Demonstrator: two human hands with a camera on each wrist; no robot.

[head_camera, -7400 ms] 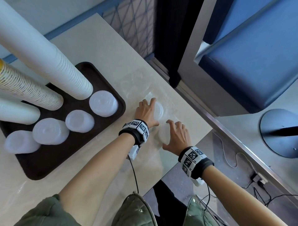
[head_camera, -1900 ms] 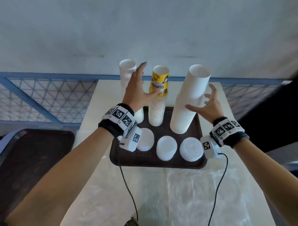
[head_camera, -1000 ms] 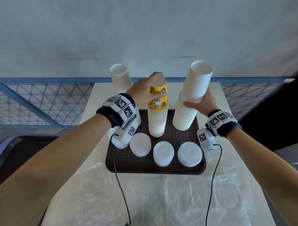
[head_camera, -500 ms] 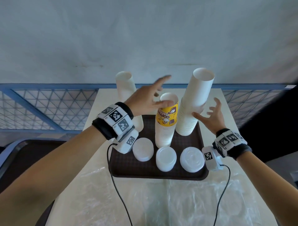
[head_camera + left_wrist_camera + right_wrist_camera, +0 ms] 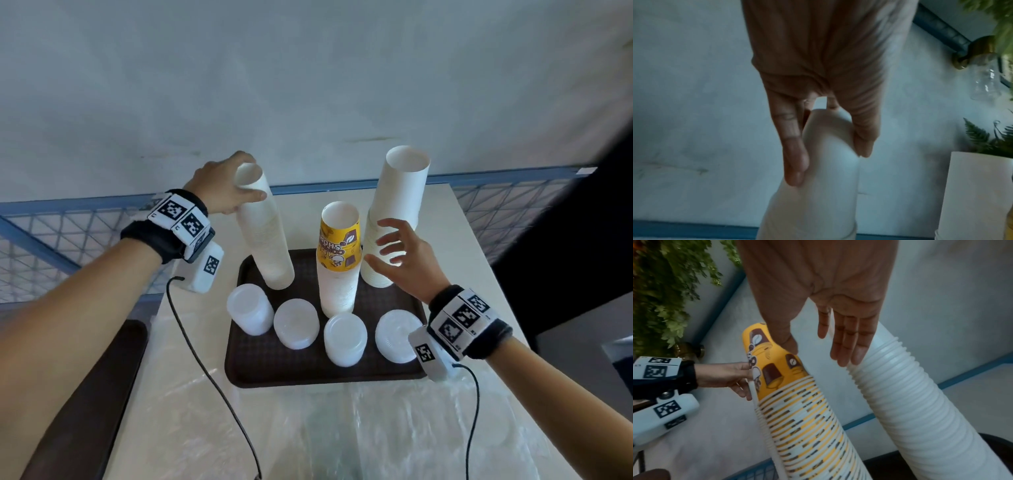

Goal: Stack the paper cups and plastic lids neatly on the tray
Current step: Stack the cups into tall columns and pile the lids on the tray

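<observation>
A dark brown tray (image 5: 260, 371) carries three upside-down cup stacks: a white one at left (image 5: 265, 236), a yellow-printed one in the middle (image 5: 339, 260) and a tall white one at right (image 5: 399, 209). Several stacks of clear plastic lids (image 5: 296, 327) line the tray's front. My left hand (image 5: 229, 186) grips the top of the left white stack (image 5: 824, 178), fingers and thumb curled round it. My right hand (image 5: 397, 255) hovers with spread fingers between the yellow stack (image 5: 797, 402) and the tall white stack (image 5: 906, 402), holding nothing.
The tray sits on a cream table (image 5: 459, 219) with crumpled clear plastic wrap (image 5: 376, 428) across its near part. A blue mesh railing (image 5: 68, 240) runs behind and to the left. A second dark tray (image 5: 102, 394) lies low at left. Wrist cables hang over the table.
My left hand left the yellow stack and moved left to grip the left white stack's top. My right hand stays off the tall white stack, drifting slightly toward the middle.
</observation>
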